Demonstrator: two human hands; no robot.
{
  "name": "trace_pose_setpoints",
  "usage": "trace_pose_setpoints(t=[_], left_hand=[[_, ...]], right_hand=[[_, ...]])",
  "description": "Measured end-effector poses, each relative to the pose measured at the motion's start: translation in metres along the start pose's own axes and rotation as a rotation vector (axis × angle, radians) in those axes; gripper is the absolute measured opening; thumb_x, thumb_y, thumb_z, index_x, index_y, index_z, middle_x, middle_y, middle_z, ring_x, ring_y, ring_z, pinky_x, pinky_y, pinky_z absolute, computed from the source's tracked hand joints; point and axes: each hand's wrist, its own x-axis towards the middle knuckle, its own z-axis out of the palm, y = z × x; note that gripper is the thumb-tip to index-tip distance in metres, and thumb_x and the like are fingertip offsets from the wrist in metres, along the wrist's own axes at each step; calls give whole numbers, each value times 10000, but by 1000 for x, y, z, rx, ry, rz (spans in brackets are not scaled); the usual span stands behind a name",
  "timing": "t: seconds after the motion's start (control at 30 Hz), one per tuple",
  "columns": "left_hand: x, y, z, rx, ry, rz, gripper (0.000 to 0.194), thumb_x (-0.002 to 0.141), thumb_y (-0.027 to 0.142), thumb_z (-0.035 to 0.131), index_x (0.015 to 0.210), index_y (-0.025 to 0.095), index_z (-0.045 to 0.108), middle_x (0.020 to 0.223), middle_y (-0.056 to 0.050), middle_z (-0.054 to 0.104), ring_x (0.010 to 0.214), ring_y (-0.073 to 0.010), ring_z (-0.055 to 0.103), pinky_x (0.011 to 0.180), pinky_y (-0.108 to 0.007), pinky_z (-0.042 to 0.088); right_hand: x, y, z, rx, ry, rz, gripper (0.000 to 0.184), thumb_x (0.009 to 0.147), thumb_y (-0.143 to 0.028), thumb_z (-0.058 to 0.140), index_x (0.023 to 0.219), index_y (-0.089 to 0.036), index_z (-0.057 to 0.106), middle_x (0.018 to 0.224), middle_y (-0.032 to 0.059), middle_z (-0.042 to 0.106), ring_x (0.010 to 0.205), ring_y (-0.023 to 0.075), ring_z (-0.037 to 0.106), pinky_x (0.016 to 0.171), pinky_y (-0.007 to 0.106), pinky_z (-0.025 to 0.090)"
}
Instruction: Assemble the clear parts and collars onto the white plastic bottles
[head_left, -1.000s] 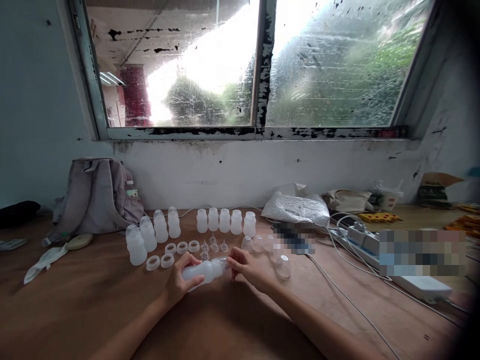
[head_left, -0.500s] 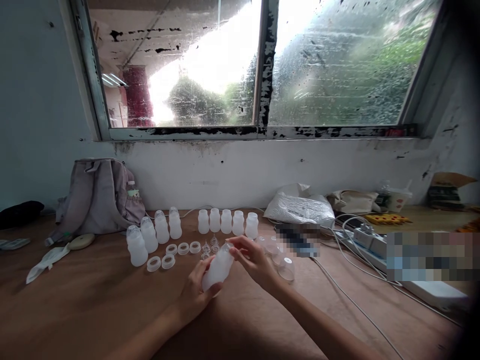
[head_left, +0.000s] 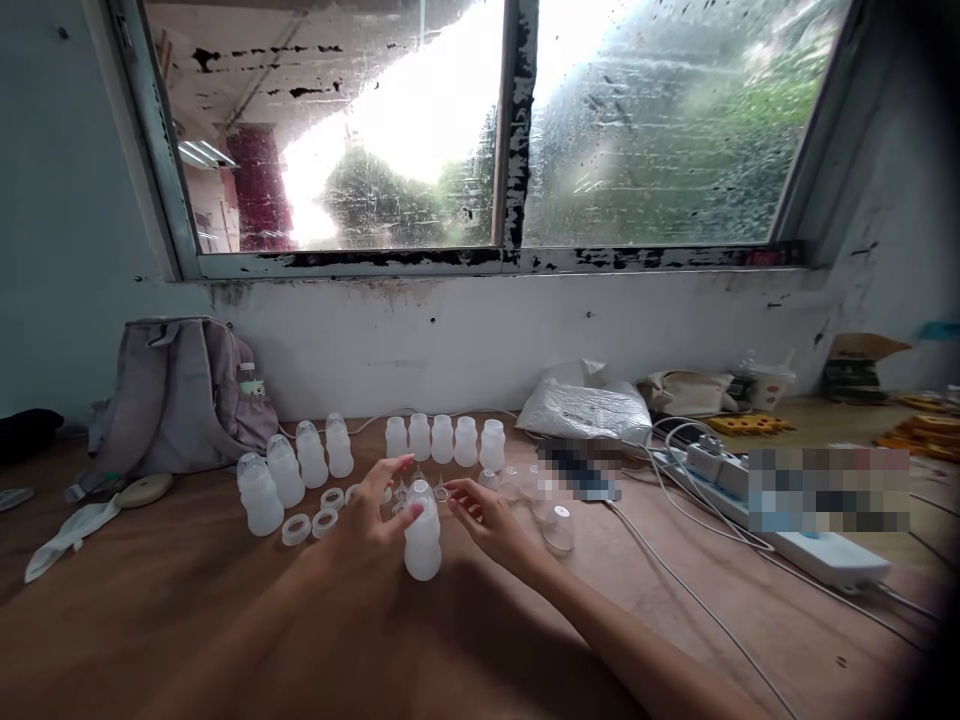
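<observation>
A frosted white baby bottle (head_left: 422,550) with a clear cap on its top stands upright on the table between my hands. My left hand (head_left: 379,515) is open at its left, thumb and fingers apart, the thumb close to the bottle's upper part. On the other side my right hand (head_left: 487,520) is open too, its fingertips beside a clear nipple (head_left: 441,492). More nipples stand behind the bottle, partly hidden by it and my left hand. Several white collar rings (head_left: 296,530) lie to the left. Clear dome caps (head_left: 559,530) sit to the right.
Capped bottles (head_left: 260,497) stand at the left, and uncapped bottles (head_left: 465,442) line up at the back. Beyond are a grey backpack (head_left: 184,400) and a silver bag (head_left: 585,408). At the right lie a phone, cables and a white power strip (head_left: 847,560).
The bottle was tilted in my left hand with my right fingers at its top; now it stands upright on the table. Both hands have let go and moved apart. The view has shifted slightly right.
</observation>
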Motion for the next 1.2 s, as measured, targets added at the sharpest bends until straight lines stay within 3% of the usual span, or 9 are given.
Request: trace_pose_setpoints(t=[0.1, 0.17, 0.27, 0.47, 0.67, 0.87, 1.1, 1.2], left_hand=[[22, 14, -17, 110, -236, 51, 311, 798, 375, 451, 1066, 250, 544, 1015, -36, 576, 917, -193, 535, 763, -291, 439], [36, 16, -26, 185, -292, 81, 278, 787, 372, 466, 1001, 246, 591, 944, -23, 607, 859, -184, 553, 728, -270, 437], [60, 10, -45, 295, -202, 85, 302, 773, 388, 478, 998, 227, 599, 937, -17, 627, 870, -187, 555, 754, -265, 420], [113, -31, -82, 532, -97, -152, 354, 779, 420, 433, 1010, 204, 592, 987, -19, 632, 877, -192, 566, 692, -229, 418], [133, -82, -69, 691, -98, -240, 332, 767, 381, 449, 1005, 201, 594, 992, -68, 636, 936, -242, 549, 814, -328, 356], [129, -110, -53, 765, -104, -309, 293, 763, 350, 452, 945, 185, 612, 937, -101, 652, 956, -271, 537, 876, -408, 268], [124, -119, -53, 803, -40, -316, 333, 778, 332, 421, 1044, 176, 546, 948, -113, 639, 1005, -279, 497, 900, -445, 234], [118, -108, -50, 800, 43, -243, 372, 791, 317, 407, 1121, 162, 482, 1123, -132, 547, 1098, -283, 415, 926, -441, 215]], right_hand=[[-2, 1, 1, -5, -17, -20, 213, 815, -314, 436, 960, -208, 551, 795, 39, 587, 663, 138, 533, 591, 265, 449], [-3, 1, 1, -31, -25, -41, 216, 817, -310, 431, 971, -211, 545, 824, 44, 584, 679, 139, 533, 603, 266, 447], [-4, 2, 0, -85, -25, -59, 213, 831, -299, 408, 976, -210, 535, 832, 45, 587, 686, 139, 538, 615, 266, 443], [-5, 12, 4, -163, -1, -68, 195, 840, -265, 391, 959, -194, 528, 860, 56, 591, 693, 139, 544, 635, 269, 446], [-9, 19, 15, -229, -54, -76, 203, 842, -230, 372, 979, -190, 516, 841, 53, 582, 688, 142, 538, 618, 261, 433], [-11, 21, 18, -260, -142, -96, 204, 832, -213, 379, 986, -201, 511, 920, 59, 564, 658, 133, 538, 620, 258, 430], [-10, 23, 17, -318, -164, -96, 208, 835, -224, 380, 997, -195, 509, 952, 60, 540, 663, 131, 548, 631, 252, 433], [-11, 25, 18, -365, -155, -86, 223, 844, -216, 361, 1007, -198, 512, 966, 62, 536, 708, 138, 554, 666, 253, 431]])
